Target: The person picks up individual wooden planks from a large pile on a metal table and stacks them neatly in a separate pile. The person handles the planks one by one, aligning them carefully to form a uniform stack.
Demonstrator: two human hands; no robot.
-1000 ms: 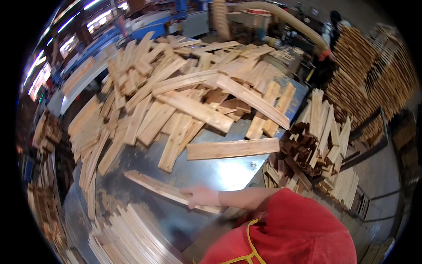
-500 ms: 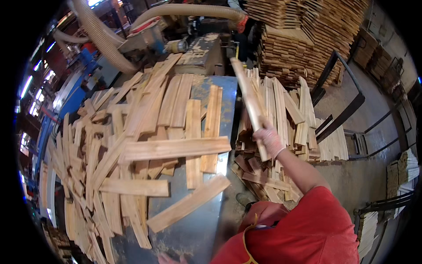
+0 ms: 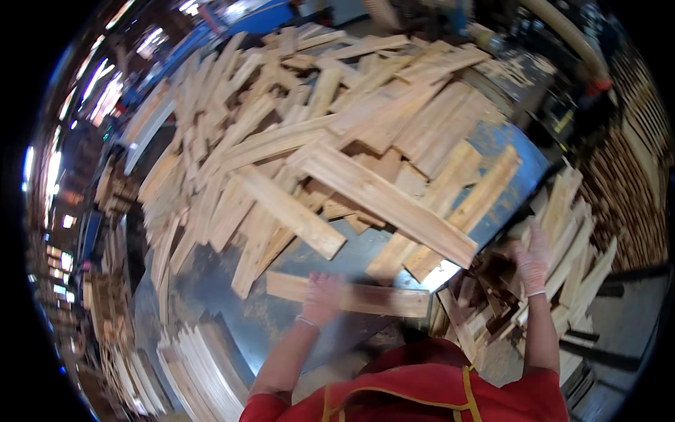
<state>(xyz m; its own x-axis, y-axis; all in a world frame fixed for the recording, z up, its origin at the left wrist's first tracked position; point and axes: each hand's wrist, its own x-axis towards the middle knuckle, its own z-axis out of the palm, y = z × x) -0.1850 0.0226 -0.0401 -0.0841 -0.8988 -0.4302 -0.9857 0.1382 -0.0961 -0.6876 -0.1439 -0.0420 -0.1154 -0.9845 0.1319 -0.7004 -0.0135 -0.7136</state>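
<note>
My left hand (image 3: pixel 322 301), in a thin pale glove, grips a short wooden board (image 3: pixel 385 299) near its left part. That board lies along the near edge of the metal table (image 3: pixel 246 330); motion blurs the fingers somewhat. Off the table's right side, my gloved right hand (image 3: pixel 532 261) is open above a pile of long boards (image 3: pixel 566 218), fingers stretched away from me. Another board (image 3: pixel 394 204) slants across the table just beyond my left hand, resting over several others.
A large jumbled heap of boards (image 3: pixel 260 133) covers the table's far and left parts. Near left stand stacked pale boards (image 3: pixel 204 366). Tall board stacks (image 3: pixel 633 190) rise at far right, beside a hose (image 3: pixel 569 32). Dark metal bars (image 3: pixel 605 352) lie low at right.
My view has swung left. My right hand has let go of the board it carried over the right pile. My left hand has come up from the lower edge onto the near board.
</note>
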